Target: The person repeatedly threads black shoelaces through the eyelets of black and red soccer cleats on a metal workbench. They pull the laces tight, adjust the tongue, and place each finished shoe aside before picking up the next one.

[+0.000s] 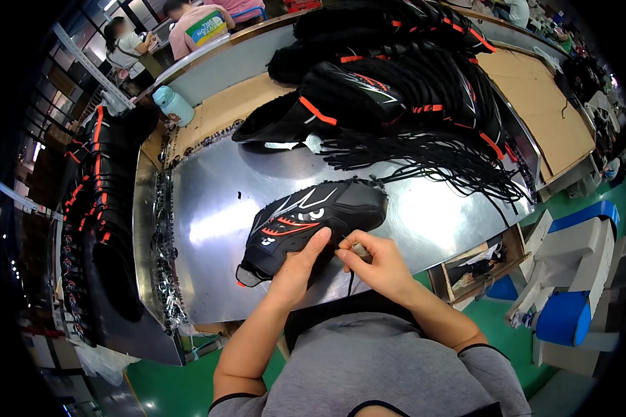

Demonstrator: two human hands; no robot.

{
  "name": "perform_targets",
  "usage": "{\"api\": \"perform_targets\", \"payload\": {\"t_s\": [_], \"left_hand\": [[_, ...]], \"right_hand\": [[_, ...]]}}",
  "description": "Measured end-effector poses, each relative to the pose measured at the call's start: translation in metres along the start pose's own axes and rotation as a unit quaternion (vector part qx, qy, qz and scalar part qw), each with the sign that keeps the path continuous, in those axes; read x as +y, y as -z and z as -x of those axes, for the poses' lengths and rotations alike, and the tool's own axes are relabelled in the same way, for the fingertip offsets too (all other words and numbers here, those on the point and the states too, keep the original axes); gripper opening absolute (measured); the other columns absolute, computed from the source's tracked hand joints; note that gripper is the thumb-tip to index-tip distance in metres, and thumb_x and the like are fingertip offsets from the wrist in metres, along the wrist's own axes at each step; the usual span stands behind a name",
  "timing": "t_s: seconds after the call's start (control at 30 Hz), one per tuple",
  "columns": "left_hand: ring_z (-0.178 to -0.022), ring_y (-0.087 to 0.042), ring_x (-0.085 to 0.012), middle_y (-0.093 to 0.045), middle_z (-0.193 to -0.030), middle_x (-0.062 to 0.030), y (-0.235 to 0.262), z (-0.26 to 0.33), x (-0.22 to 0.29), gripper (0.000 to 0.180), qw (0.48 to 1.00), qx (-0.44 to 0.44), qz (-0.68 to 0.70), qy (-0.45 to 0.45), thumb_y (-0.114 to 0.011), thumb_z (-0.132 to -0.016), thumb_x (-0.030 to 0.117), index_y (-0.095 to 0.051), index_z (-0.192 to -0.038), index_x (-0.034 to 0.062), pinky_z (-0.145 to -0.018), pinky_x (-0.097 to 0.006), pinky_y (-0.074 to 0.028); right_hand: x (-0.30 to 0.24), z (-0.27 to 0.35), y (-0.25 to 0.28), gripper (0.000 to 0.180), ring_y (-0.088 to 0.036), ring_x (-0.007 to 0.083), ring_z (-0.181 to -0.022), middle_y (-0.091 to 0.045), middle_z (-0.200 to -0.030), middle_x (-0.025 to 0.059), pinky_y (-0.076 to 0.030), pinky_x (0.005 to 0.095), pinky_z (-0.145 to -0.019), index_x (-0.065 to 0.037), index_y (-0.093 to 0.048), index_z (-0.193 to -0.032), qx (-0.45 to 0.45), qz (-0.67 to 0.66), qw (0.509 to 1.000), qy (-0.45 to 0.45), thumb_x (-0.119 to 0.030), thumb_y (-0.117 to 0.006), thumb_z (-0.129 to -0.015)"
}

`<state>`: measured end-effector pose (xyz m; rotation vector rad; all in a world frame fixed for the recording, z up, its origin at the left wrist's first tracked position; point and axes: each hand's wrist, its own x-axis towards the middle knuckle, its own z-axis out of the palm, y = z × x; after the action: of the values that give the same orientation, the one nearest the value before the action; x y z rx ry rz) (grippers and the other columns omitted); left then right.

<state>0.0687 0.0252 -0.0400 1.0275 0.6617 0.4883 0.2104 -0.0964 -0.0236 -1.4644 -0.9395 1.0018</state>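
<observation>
A black shoe upper (358,205) with red and white markings lies on its side on the metal worktop, close to my body. Its narrow grey end with a red tab points to the lower left. My left hand (299,271) grips the upper's near edge, thumb on top and the other fingers hidden behind. Close to that thumb, my right hand (379,264) is closed in a pinch around a small tan-handled tool (359,251), whose tip I cannot make out. A black lace (350,283) hangs down below the right fingertips.
Stacked black uppers (424,97) and a bundle of black laces (431,163) fill the far side of the metal worktop (209,271). More uppers (108,187) stand in a row at left. A blue bottle (174,104) sits far left. An open drawer (490,260) juts out at right.
</observation>
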Motion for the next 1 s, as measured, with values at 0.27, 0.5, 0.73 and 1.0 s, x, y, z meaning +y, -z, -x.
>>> {"api": "perform_targets", "payload": {"t_s": [0.27,0.5,0.73,1.0], "left_hand": [[-0.1,-0.059,-0.0104,-0.066,-0.109,-0.0006,-0.012,0.004,0.006,0.021,0.998,0.052,-0.037,-0.021,-0.064,-0.099,0.019,-0.066,-0.116,0.0062,-0.094,-0.029,-0.046],[-0.1,-0.061,-0.0105,-0.067,-0.11,-0.0009,-0.01,0.004,0.008,0.021,0.998,0.025,-0.047,-0.031,-0.066,-0.098,0.017,-0.066,-0.115,0.0063,-0.093,-0.029,-0.048],[-0.096,-0.062,-0.0133,-0.068,-0.104,-0.0044,-0.021,0.008,0.006,0.021,0.968,0.074,-0.218,-0.098,-0.067,-0.097,0.015,-0.067,-0.112,-0.0003,-0.089,-0.03,-0.05],[-0.108,-0.066,-0.0241,-0.069,-0.118,-0.0118,-0.008,0.0,-0.018,0.032,0.971,0.053,-0.224,-0.061,-0.06,-0.099,0.023,-0.064,-0.121,-0.001,-0.095,-0.035,-0.049]], "right_hand": [[-0.011,0.01,0.011,0.022,-0.073,0.0269,-0.093,-0.072,-0.1,0.0165,-0.056,0.0338,-0.074,0.002,-0.048,-0.12,0.037,0.062,0.993,0.099,-0.006,-0.055,-0.101],[-0.009,-0.003,0.015,0.019,-0.073,0.0314,-0.085,-0.073,-0.095,0.0165,-0.056,0.0349,-0.07,0.0,-0.049,-0.117,0.028,0.091,0.991,0.093,-0.008,-0.055,-0.101],[-0.015,-0.013,0.023,0.026,-0.069,0.0348,-0.075,-0.072,-0.088,0.0185,-0.054,0.0395,-0.063,0.003,-0.047,-0.116,0.037,0.32,0.931,0.172,-0.006,-0.059,-0.096],[-0.005,-0.04,0.008,0.03,-0.069,0.0352,-0.076,-0.067,-0.077,0.0154,-0.054,0.0433,-0.063,0.002,-0.046,-0.114,-0.032,0.485,0.863,0.138,-0.003,-0.059,-0.087]]}}
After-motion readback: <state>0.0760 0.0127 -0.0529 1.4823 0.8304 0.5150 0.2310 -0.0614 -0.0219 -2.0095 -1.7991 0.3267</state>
